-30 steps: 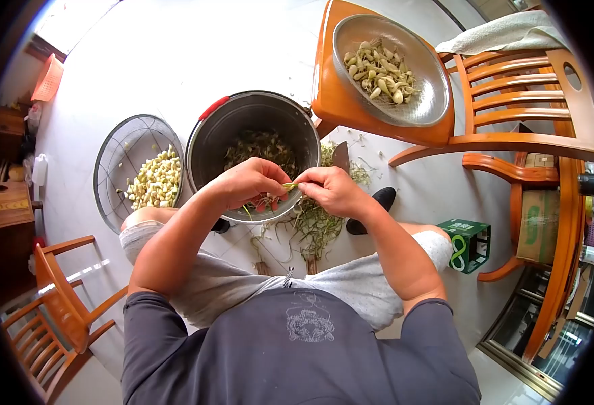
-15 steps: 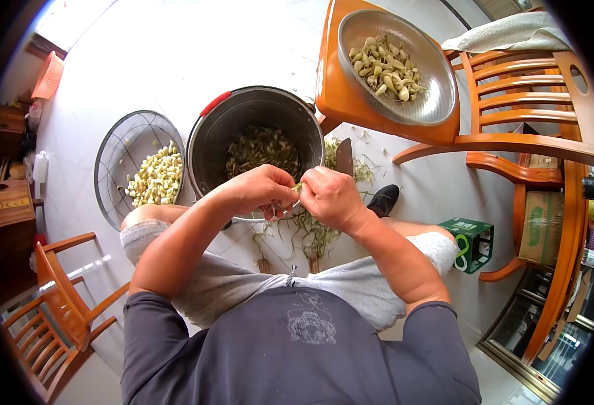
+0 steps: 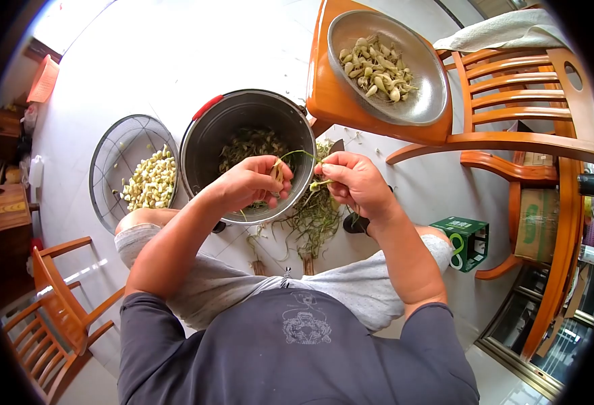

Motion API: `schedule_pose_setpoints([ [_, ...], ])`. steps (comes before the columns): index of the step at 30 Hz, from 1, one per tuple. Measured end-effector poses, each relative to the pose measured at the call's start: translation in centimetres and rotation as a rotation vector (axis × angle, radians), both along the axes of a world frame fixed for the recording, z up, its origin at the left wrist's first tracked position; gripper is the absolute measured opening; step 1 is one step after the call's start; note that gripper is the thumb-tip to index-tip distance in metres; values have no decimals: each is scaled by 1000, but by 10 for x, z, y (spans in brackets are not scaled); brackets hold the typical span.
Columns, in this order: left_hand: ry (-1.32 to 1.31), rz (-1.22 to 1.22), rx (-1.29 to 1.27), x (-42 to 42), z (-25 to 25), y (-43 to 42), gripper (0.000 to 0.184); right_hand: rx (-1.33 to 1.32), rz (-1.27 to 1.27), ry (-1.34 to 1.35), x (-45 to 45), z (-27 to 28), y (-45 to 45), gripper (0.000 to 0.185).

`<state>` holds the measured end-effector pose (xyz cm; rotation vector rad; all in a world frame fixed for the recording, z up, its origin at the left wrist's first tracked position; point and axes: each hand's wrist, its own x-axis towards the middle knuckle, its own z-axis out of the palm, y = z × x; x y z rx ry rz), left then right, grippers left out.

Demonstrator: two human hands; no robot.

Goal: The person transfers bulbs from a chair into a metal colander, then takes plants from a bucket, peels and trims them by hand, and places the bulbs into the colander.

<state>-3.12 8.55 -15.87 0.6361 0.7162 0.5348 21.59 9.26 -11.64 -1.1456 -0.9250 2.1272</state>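
Over the near rim of a dark bucket (image 3: 199, 131), my left hand (image 3: 256, 183) is closed on pale, papery bulb scraps (image 3: 277, 172). My right hand (image 3: 359, 182) pinches a small onion-like bulb (image 3: 321, 183) between thumb and fingers. A thin green strand (image 3: 297, 153) arches across the gap between both hands. Inside the bucket lie greenish scraps (image 3: 253, 143). Left of it, a wire basket (image 3: 101, 155) holds pale, clean-looking bulbs (image 3: 150, 181). A metal strainer bowl (image 3: 434, 88) at upper right carries bulbs with dry stems (image 3: 379, 67).
The strainer rests on an orange wooden seat (image 3: 317, 101). Loose green stems (image 3: 310, 226) litter the floor by my foot, near a knife blade (image 3: 337, 146). A green box (image 3: 469, 243) stands right of my knee. Wooden chairs (image 3: 513, 88) stand at right and lower left.
My hands were close together at the bucket's near rim. They have drawn apart, the right one moving right and up, and the green strand now shows between them. The view shifted slightly.
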Motion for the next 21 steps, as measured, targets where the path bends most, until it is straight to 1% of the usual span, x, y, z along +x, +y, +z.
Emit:
schedule_pose_setpoints([
  [1,-17,38,-18,4,1,0,32,-45,-15,59,1,3,0,13],
  [4,-68,41,172,20,8,0,46,-114,15,180,5,8,-1,13],
  [5,-65,20,209,25,12,-1,53,-122,1,194,5,8,-2,13],
  [6,-57,-26,228,28,10,-1,47,-129,-13,208,3,8,-3,14],
  [8,2,-42,220,36,18,-3,34,-127,-38,206,3,10,-3,14],
  [11,-19,-57,135,36,21,-2,19,-92,-51,159,6,10,-3,15],
  [14,-45,-2,63,37,20,-3,12,-25,7,87,12,7,-5,15],
  [16,22,-20,87,35,21,-3,12,36,93,3,17,11,-8,16],
  [17,56,-27,99,35,22,-3,12,98,168,-64,19,13,-8,16],
  [20,113,-102,112,37,26,-4,13,388,279,-353,19,14,-13,15],
  [21,146,-124,106,38,26,-4,13,601,253,-410,20,5,-18,14],
])
